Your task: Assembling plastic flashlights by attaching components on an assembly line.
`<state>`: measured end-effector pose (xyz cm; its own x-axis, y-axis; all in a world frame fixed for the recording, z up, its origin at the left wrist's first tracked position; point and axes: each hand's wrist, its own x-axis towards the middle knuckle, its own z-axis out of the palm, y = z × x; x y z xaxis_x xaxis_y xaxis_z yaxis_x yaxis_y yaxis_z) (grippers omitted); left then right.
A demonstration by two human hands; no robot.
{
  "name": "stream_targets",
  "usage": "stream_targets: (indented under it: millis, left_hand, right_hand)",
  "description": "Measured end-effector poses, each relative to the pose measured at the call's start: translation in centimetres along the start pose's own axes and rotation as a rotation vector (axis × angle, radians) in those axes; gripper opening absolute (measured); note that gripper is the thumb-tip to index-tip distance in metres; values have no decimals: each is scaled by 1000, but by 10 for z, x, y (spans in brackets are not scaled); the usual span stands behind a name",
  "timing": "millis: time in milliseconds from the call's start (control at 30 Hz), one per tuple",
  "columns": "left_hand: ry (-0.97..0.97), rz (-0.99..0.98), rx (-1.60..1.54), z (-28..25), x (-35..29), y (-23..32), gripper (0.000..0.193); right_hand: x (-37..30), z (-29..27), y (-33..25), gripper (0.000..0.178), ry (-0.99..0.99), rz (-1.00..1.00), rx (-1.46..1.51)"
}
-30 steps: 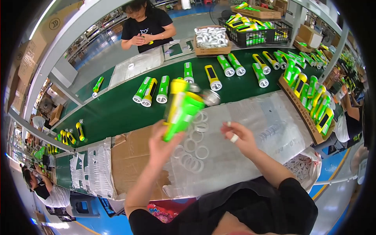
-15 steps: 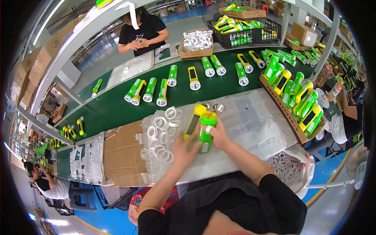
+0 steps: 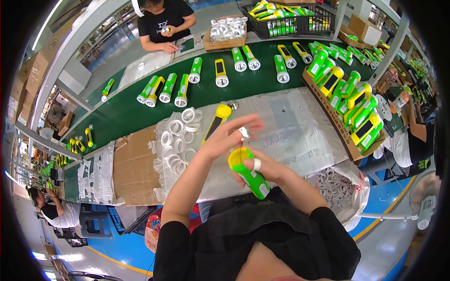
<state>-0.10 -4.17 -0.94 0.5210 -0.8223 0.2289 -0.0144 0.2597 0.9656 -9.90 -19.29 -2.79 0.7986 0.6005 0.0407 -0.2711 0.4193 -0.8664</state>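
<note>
My right hand (image 3: 272, 169) is wrapped round a green flashlight body (image 3: 257, 181), its yellow-rimmed open end tilted up toward my left hand. White tape circles one right-hand digit. Above that opening, my left hand (image 3: 221, 140) pinches a shiny silver reflector cup (image 3: 244, 134), its other fingers stretched out. A second reflector (image 3: 233, 105) rests on the plastic-covered bench beyond. Behind my left hand lies a yellow flashlight body (image 3: 216, 123) with a dark panel. White plastic rings (image 3: 176, 127) are spread to the left of it.
Finished-looking flashlights (image 3: 181, 96) stand along the green belt (image 3: 126, 112). A carton of flashlights (image 3: 328, 114) sits at right, above a bag of white rings (image 3: 335, 187). Across the belt are a box of white parts (image 3: 227, 30), a black crate (image 3: 281, 25) and a co-worker (image 3: 166, 25).
My left hand has left the flashlight bodies and picked up a reflector. My right hand has drawn the green body nearer and tilted it. The whole view has shifted slightly.
</note>
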Motion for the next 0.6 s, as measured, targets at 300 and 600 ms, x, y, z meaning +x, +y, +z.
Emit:
stream_targets:
  millis: [300,600]
  left_hand:
    - [264,-1,172,19,-39,-8,19]
    - [-49,279,962,36,-42,6,73]
  right_hand:
    - [-24,4,10,45,-46,-2,-124]
    - [-26,2,36,59,248,122,-240]
